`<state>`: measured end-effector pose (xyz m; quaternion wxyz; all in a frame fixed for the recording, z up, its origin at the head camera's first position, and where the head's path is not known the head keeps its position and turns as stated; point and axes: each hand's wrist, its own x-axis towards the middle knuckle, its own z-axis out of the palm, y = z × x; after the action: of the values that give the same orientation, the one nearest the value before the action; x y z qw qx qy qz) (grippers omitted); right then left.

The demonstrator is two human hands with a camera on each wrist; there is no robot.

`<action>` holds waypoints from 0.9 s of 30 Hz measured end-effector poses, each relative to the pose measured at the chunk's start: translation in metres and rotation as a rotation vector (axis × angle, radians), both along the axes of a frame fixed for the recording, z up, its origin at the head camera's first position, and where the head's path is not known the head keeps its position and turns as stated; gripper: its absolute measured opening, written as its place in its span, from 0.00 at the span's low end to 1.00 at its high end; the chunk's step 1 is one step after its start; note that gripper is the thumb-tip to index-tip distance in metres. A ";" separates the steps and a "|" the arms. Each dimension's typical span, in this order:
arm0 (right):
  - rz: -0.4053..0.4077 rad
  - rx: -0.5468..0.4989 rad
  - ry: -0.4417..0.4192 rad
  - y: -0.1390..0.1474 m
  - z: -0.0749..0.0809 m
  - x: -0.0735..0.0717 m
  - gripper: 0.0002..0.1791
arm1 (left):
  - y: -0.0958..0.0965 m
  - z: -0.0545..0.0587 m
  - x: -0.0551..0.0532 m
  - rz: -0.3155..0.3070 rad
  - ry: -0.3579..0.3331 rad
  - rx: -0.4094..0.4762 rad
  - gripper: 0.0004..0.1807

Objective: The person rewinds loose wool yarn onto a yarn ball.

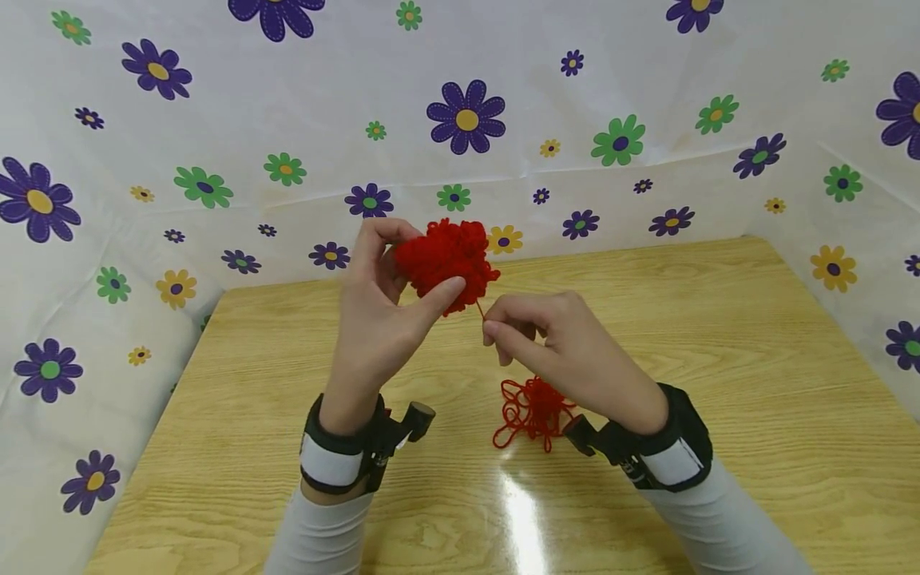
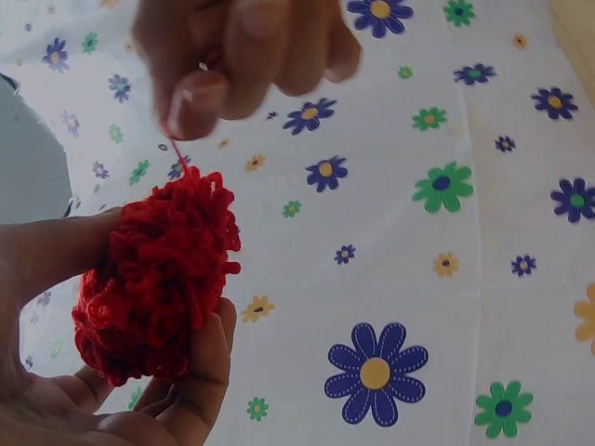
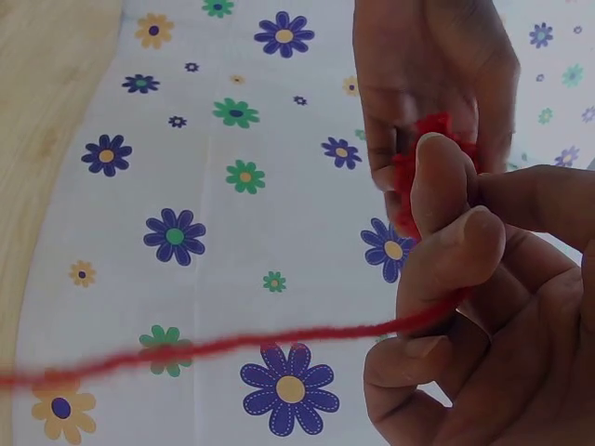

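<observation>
A red ball of yarn (image 1: 447,259) with many loops on its surface is held up over the table by my left hand (image 1: 381,307), thumb on the near side and fingers behind. From its lower right a short taut strand runs to my right hand (image 1: 549,331), which pinches it between thumb and index finger. In the left wrist view the loopy yarn ball (image 2: 163,274) sits between thumb and fingers. The right wrist view shows the yarn strand (image 3: 251,342) passing through the curled fingers and trailing off to the left. A loose heap of red yarn (image 1: 535,411) lies below my right hand.
The light wooden table (image 1: 273,383) spreads beneath both hands. A white cloth with printed flowers (image 1: 517,104) hangs behind it and along both sides. Each wrist wears a black strap (image 1: 338,447) with a small camera on it.
</observation>
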<state>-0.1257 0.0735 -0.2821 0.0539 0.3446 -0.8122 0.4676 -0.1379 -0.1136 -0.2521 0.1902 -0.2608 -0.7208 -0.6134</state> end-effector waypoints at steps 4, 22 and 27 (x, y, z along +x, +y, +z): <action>0.018 0.001 0.016 0.003 -0.011 -0.006 0.07 | 0.003 -0.001 -0.001 0.039 0.053 -0.124 0.24; -0.048 -0.075 0.021 0.020 0.023 0.008 0.05 | -0.007 -0.019 -0.013 -0.224 0.064 -0.550 0.24; -0.061 -0.103 0.040 0.026 0.025 0.006 0.05 | -0.003 -0.002 0.002 -0.437 0.057 -0.541 0.22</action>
<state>-0.1197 0.0993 -0.2571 0.1022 0.3256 -0.7961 0.4997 -0.1357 -0.1168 -0.2543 -0.0017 -0.4668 -0.7790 -0.4187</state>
